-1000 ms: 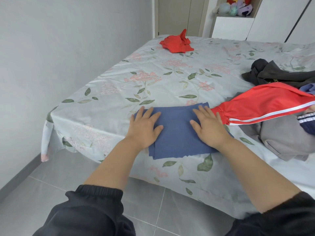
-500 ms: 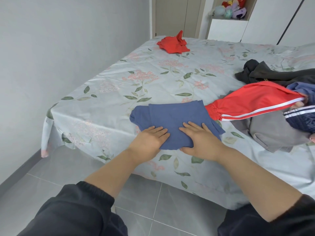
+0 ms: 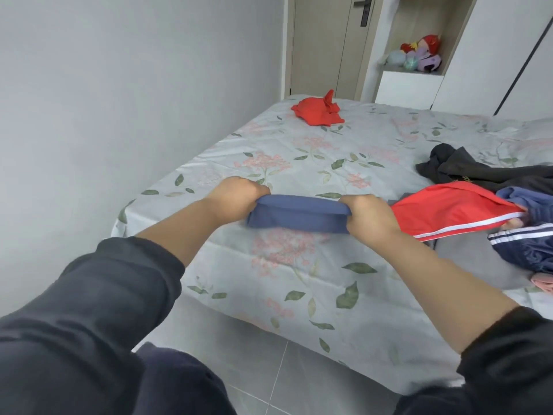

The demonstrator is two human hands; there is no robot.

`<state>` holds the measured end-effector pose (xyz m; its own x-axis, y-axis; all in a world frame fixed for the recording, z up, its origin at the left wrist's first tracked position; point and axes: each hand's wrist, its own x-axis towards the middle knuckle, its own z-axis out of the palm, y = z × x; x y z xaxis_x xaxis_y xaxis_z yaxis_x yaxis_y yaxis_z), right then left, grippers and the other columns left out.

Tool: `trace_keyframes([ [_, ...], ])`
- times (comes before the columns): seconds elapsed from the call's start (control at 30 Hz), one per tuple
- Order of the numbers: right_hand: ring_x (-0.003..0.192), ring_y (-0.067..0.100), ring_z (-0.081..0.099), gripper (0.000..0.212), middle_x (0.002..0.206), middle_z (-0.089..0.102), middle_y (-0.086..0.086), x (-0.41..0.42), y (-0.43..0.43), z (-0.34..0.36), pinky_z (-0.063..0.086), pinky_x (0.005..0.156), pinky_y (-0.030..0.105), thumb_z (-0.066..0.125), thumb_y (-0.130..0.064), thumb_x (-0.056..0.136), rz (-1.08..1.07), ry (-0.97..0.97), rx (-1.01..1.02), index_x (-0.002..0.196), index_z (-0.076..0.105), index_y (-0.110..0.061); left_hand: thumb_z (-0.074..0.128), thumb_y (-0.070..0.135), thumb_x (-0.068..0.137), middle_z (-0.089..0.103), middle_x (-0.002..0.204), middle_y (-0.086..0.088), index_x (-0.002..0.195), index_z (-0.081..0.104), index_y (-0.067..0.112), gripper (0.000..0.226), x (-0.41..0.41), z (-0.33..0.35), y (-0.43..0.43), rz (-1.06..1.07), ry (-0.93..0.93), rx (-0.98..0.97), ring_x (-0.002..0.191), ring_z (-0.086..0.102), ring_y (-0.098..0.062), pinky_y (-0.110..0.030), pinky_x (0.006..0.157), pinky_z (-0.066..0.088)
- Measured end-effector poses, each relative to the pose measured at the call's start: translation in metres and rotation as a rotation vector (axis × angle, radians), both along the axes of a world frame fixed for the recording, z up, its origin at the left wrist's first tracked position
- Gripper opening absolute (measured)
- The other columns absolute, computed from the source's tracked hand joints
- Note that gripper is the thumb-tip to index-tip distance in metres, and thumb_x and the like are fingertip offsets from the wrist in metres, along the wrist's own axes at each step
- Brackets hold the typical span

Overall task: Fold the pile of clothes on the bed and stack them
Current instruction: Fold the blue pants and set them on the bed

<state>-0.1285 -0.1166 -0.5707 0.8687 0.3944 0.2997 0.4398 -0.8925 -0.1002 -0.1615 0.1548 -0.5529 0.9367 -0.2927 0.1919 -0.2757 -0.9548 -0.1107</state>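
A folded blue garment (image 3: 299,215) is lifted just above the floral bed sheet (image 3: 299,265). My left hand (image 3: 236,196) grips its left end and my right hand (image 3: 366,217) grips its right end, fingers curled round the cloth. To the right lies the unfolded pile: a red garment with a white stripe (image 3: 449,209), a navy striped piece (image 3: 526,250), a grey one (image 3: 466,265) and a dark one (image 3: 484,172). A crumpled red garment (image 3: 317,112) sits far back on the bed.
A grey wall (image 3: 119,100) runs along the bed's left side. Behind the bed stand a door (image 3: 326,46) and a shelf with plush toys (image 3: 416,55). Grey tiled floor (image 3: 284,378) lies between me and the bed's near edge.
Both hands went from pressing flat on the blue garment to gripping its two ends and lifting it off the sheet, farther onto the bed. The camera tilted up.
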Motion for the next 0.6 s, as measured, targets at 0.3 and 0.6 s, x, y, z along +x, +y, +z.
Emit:
trace_keyframes([
  [0.3,0.068,0.027,0.053,0.019,0.070,0.059,0.013,0.061,0.100,0.091,0.040,0.058,0.031,0.047,0.007,0.077,0.100,0.230,0.248,0.072,0.065,0.001,0.046,-0.005,0.080,0.054,0.073,-0.007,0.067,0.050,0.010,0.020,0.037,0.080,0.101,0.222,0.101,-0.236,0.074,0.048,-0.025,-0.032,0.067,0.042],
  [0.6,0.072,0.034,0.054,0.029,0.078,0.060,0.017,0.101,0.219,0.081,0.031,0.053,0.032,0.045,0.008,0.074,0.140,-0.133,0.275,0.091,0.063,-0.007,0.052,-0.010,0.070,0.061,0.091,-0.015,0.092,0.062,0.002,0.027,0.066,0.087,0.200,0.344,-0.394,0.088,0.089,0.055,-0.032,-0.038,0.074,0.038],
])
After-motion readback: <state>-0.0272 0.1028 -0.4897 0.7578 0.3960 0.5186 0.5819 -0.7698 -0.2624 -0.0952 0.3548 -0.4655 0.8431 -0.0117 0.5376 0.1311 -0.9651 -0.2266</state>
